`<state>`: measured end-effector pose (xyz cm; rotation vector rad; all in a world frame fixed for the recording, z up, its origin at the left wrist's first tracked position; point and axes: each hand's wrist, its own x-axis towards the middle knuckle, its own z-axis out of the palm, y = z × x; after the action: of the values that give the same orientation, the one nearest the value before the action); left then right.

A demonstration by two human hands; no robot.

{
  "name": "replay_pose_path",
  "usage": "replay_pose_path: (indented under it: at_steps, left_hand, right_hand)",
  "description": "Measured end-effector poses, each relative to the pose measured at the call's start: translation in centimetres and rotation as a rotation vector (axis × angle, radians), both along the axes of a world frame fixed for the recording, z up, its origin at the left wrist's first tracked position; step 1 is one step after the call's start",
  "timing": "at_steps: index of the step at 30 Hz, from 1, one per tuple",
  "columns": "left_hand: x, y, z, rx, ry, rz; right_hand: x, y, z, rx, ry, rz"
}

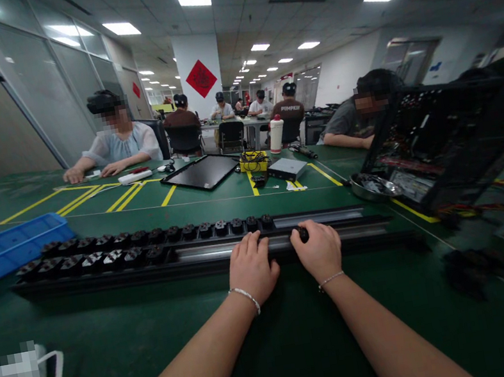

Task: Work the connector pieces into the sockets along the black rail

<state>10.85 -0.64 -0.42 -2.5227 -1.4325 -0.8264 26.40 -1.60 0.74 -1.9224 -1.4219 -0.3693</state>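
Two long black power tracks with shiny metal channels lie side by side across the green table. Along the rear one runs a row of black socket modules; several more socket modules sit at the left end of the front one. My left hand lies over the front track with its fingers stretched out and nothing in them. To its right, my right hand is closed around a small black socket module at the front track's channel. Most of that module is hidden by my fingers.
A blue bin stands at the left, an opened computer case at the right beside a metal bowl. Behind the tracks are a flat screen, a grey box and a bottle. Co-workers sit across the table.
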Motion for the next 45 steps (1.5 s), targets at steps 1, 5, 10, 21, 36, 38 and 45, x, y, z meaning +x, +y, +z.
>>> replay_pose_path:
  at_steps: [1, 5, 10, 21, 36, 38, 45]
  left_hand:
    - [0.00, 0.00, -0.01, 0.000, 0.000, 0.000]
    - [-0.02, 0.02, -0.02, 0.003, -0.003, -0.005]
    - [-0.03, 0.01, -0.03, 0.006, -0.008, -0.006]
    - [-0.02, 0.01, -0.10, 0.001, -0.002, 0.002]
    - [0.00, -0.07, 0.17, -0.005, -0.006, 0.003]
    - [-0.01, -0.10, 0.22, -0.006, -0.009, 0.002]
    - [0.02, -0.21, 0.33, -0.019, -0.009, -0.003]
  right_hand:
    - [-0.03, 0.00, 0.04, 0.002, 0.000, -0.001]
    - [-0.10, 0.04, 0.13, -0.003, 0.000, -0.002]
    - [-0.09, 0.08, 0.09, -0.023, 0.000, -0.010]
    - [0.08, 0.19, -0.15, -0.020, -0.001, -0.012]
    - [-0.11, 0.01, 0.18, -0.059, 0.016, -0.021]
    - [-0.10, 0.05, 0.14, -0.059, 0.019, -0.019]
    - [-0.03, 0.18, 0.03, -0.050, 0.031, -0.018]
